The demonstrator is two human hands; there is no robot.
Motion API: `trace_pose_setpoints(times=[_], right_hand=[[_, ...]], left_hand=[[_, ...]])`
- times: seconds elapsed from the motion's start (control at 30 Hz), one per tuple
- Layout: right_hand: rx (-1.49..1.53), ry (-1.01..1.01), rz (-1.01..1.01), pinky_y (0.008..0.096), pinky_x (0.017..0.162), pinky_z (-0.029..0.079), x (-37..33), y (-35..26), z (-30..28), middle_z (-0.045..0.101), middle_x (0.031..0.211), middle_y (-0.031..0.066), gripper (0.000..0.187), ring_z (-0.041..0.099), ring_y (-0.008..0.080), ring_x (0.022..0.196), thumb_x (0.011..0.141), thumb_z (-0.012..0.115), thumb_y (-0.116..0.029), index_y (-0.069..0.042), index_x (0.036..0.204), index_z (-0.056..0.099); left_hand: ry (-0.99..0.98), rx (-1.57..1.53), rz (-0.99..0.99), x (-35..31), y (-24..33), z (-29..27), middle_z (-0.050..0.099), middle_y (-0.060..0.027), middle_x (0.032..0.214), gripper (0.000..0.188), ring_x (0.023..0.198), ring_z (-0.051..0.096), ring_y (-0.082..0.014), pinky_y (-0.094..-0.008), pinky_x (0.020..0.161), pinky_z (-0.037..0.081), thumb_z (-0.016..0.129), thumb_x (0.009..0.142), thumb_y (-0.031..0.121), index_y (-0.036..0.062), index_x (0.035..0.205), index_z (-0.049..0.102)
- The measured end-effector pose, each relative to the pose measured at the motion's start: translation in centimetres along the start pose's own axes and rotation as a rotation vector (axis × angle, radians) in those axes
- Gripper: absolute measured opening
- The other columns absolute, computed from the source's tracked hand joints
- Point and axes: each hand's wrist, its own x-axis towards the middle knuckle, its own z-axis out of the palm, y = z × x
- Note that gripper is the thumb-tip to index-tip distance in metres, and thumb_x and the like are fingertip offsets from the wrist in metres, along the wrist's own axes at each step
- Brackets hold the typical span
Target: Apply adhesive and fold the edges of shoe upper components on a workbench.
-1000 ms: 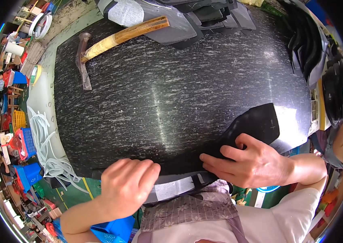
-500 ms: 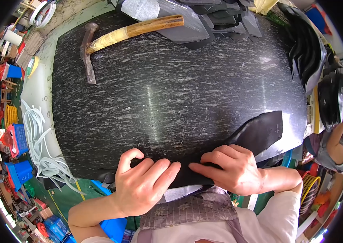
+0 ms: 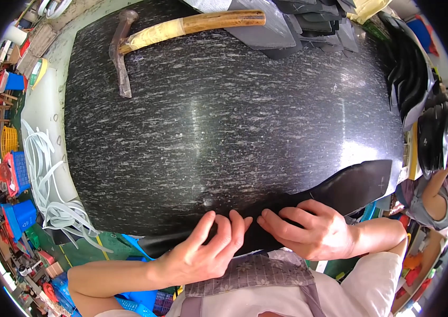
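Observation:
A long piece of black sheet material (image 3: 360, 185), like leather, lies along the near edge of the dark speckled slab (image 3: 255, 121). Its wide right end rests on the slab; the left part runs under my hands and past my left wrist. My left hand (image 3: 203, 251) is closed on the near middle of the piece, fingers bent and fingertips on it. Close beside it, my right hand (image 3: 319, 232) grips the same piece with curled fingers. Both thumbs are mostly hidden. A claw-shaped hammer (image 3: 197, 24) with a taped wooden handle lies at the far left.
Stacked black cut pieces (image 3: 314, 24) sit at the far edge, with more long black pieces (image 3: 406, 68) at the far right. White cord (image 3: 49, 185) hangs in loops on the left. Another person (image 3: 435, 195) is at the right; blue bins (image 3: 20, 216) stand left.
The black piece has shifted right and nearer to me, its left part now extended past my left wrist. Both hands moved slightly right. The hammer and stack appear shifted as the view moved.

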Motion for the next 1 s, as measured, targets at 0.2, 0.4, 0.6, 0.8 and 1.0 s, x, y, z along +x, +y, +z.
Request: trace_pose_setpoints(times=[0.2,0.4,0.6,0.8,1.0], right_hand=[[-0.006,-0.015,0.013,0.0227,0.064,0.053,0.8,-0.7,0.5,0.063,0.111,0.0109,0.023,0.063,0.0141,0.082,0.068,0.066,-0.016,-0.005,0.088,0.066],[0.148,0.069,-0.061,0.023,0.065,0.058,0.4,0.1,1.3,0.067,0.117,0.0145,0.016,0.067,0.0173,0.089,0.069,0.064,-0.016,-0.006,0.082,0.061],[-0.002,-0.01,-0.179,0.0202,0.07,0.054,0.4,-0.5,0.5,0.07,0.118,0.0156,0.011,0.064,0.013,0.081,0.071,0.063,-0.019,-0.009,0.075,0.062],[-0.093,-0.029,-0.081,0.0205,0.056,0.046,1.8,-2.8,1.1,0.069,0.113,0.0161,0.01,0.056,0.0114,0.066,0.072,0.064,-0.018,-0.008,0.073,0.062],[0.089,-0.117,-0.078,0.027,0.086,0.058,1.9,-2.1,0.8,0.063,0.129,0.0213,0.013,0.066,0.0232,0.106,0.072,0.064,-0.017,-0.004,0.073,0.063]], left_hand=[[0.201,-0.434,-0.156,0.6,-0.1,1.0,0.064,-0.0123,0.097,0.033,0.08,0.061,-0.022,-0.0377,0.085,0.05,0.062,0.078,0.016,-0.0053,0.102,0.07],[0.242,-0.556,-0.262,0.1,-0.6,1.3,0.063,-0.0088,0.101,0.028,0.079,0.058,-0.0201,-0.0396,0.083,0.049,0.065,0.076,0.014,0.0001,0.1,0.07],[0.058,0.06,0.029,-1.7,0.1,0.8,0.066,-0.0071,0.108,0.039,0.098,0.059,-0.0184,-0.0374,0.096,0.045,0.057,0.081,0.025,0.0005,0.106,0.074],[0.255,-0.272,-0.191,-2.2,0.1,1.6,0.069,-0.0058,0.103,0.03,0.088,0.063,-0.0179,-0.0372,0.096,0.044,0.06,0.083,0.021,0.0038,0.103,0.073],[0.337,-0.205,-0.19,-2.7,-0.1,1.9,0.072,-0.009,0.097,0.021,0.084,0.065,-0.0187,-0.0334,0.091,0.045,0.06,0.08,0.018,0.005,0.091,0.073]])
